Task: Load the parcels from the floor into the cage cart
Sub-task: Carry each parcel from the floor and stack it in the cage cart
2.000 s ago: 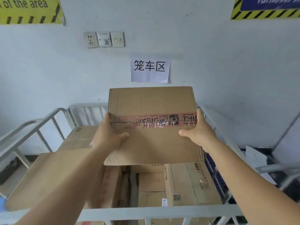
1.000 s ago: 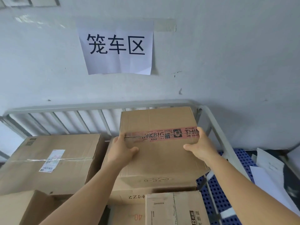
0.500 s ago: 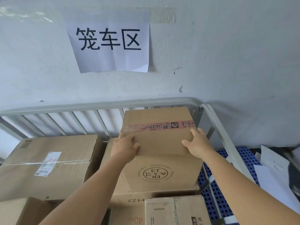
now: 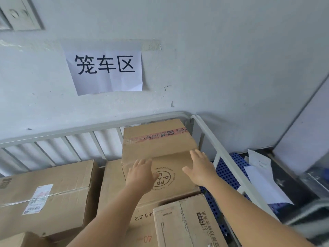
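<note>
A brown cardboard parcel with pink printed tape (image 4: 158,145) stands in the far right corner of the cage cart, on top of another box. Its near face carries a round black stamp. My left hand (image 4: 141,174) hovers flat in front of that face with its fingers spread. My right hand (image 4: 200,167) is at the parcel's near right edge, fingers apart, holding nothing. The cage cart's grey metal rail (image 4: 99,126) runs behind the parcel and down the right side.
A large taped box with a white label (image 4: 46,195) fills the cart's left. A smaller printed box (image 4: 187,223) lies at the near right, over a box marked 40 (image 4: 142,234). Blue perforated crates and white papers (image 4: 261,177) lie outside the right rail. A paper sign (image 4: 105,70) hangs on the wall.
I carried the taped parcel over the rail and set it down in the far right corner. Both hands have come off its top edges and now hover open at its near face.
</note>
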The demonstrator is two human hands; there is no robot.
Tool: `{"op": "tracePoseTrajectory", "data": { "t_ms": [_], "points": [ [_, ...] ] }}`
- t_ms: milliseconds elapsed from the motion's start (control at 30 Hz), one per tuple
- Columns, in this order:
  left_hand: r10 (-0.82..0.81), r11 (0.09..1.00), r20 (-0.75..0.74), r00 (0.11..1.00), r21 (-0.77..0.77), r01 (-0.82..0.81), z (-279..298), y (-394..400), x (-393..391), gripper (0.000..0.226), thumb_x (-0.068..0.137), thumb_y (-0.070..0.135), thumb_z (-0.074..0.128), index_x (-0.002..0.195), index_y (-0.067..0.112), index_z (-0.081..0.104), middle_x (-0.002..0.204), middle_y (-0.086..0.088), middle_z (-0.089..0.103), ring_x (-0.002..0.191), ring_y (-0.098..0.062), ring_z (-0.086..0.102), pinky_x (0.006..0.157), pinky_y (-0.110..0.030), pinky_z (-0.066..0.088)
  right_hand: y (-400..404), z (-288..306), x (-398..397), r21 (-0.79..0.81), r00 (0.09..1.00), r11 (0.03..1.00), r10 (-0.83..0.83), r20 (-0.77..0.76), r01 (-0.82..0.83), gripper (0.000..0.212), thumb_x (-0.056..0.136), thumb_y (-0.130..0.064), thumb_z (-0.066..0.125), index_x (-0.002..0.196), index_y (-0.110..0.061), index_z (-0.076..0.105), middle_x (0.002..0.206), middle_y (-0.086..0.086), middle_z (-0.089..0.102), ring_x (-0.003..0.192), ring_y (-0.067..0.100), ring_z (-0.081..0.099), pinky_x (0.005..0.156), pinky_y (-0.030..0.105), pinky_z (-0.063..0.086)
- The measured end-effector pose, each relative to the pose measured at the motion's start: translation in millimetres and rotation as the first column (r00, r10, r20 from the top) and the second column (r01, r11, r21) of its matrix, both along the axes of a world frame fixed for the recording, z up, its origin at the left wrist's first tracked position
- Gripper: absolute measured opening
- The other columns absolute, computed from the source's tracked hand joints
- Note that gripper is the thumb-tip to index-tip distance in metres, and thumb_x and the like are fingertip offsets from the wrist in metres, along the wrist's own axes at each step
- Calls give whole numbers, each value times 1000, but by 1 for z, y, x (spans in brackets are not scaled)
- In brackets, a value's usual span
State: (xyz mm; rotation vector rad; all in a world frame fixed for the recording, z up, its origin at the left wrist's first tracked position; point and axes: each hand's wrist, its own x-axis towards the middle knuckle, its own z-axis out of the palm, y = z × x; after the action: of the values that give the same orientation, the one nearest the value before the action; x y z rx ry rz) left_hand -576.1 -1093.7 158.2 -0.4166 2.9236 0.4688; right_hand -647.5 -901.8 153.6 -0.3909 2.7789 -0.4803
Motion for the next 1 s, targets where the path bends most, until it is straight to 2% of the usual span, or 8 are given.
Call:
{"op": "tracePoseTrajectory", "data": {
  "t_ms": [167, 333, 467, 567, 733, 1000],
  "points": [
    [-189, 982, -75, 979, -14, 188, 19, 34, 38, 70, 94, 44, 50, 152, 23, 18, 159, 1, 18, 148, -20, 11, 118, -39, 16, 29, 23, 74, 29, 994, 996, -84, -65, 86, 78, 99, -44, 48, 158, -17, 3, 165, 3, -1, 152, 25, -1, 121, 46, 12],
    [-378, 926, -129, 917, -34, 377, 41, 78, 86, 73, 94, 44, 50, 153, 22, 14, 160, 1, 16, 148, -20, 10, 118, -40, 13, 69, 43, 157, 44, 964, 971, -225, -143, 234, 77, 98, -45, 49, 157, -18, 7, 164, 2, 6, 151, 25, 6, 119, 46, 17],
    [-533, 845, -165, 830, -58, 531, 53, 123, 128, 72, 95, 43, 47, 154, 22, 12, 160, 0, 16, 148, -19, 11, 120, -41, 14, 106, 54, 227, 55, 909, 924, -359, -214, 378, 71, 97, -45, 51, 153, -17, 18, 159, 2, 21, 146, 25, 17, 115, 43, 23],
    [-646, 761, -162, 746, -57, 646, 58, 160, 158, 73, 95, 46, 46, 154, 21, 10, 160, 0, 15, 147, -19, 12, 119, -39, 15, 136, 56, 276, 49, 852, 862, -486, -195, 504, 74, 98, -45, 50, 155, -18, 12, 163, 0, 9, 150, 23, 6, 119, 45, 14],
    [-806, 589, -122, 579, -80, 804, 59, 231, 204, 74, 95, 48, 47, 154, 20, 11, 160, -1, 16, 147, -20, 15, 118, -39, 17, 190, 52, 361, 23, 724, 732, -667, -174, 681, 78, 97, -44, 50, 157, -20, 7, 165, 0, 3, 152, 23, 1, 121, 44, 10],
    [-965, 253, -95, 244, -102, 962, 45, 350, 298, 71, 95, 46, 45, 153, 19, 14, 158, -1, 20, 146, -20, 18, 118, -38, 20, 273, 37, 513, 35, 459, 458, -883, -101, 888, 77, 100, -45, 45, 157, -18, 2, 165, 1, -2, 152, 24, -3, 120, 41, 7]
  ]
}}
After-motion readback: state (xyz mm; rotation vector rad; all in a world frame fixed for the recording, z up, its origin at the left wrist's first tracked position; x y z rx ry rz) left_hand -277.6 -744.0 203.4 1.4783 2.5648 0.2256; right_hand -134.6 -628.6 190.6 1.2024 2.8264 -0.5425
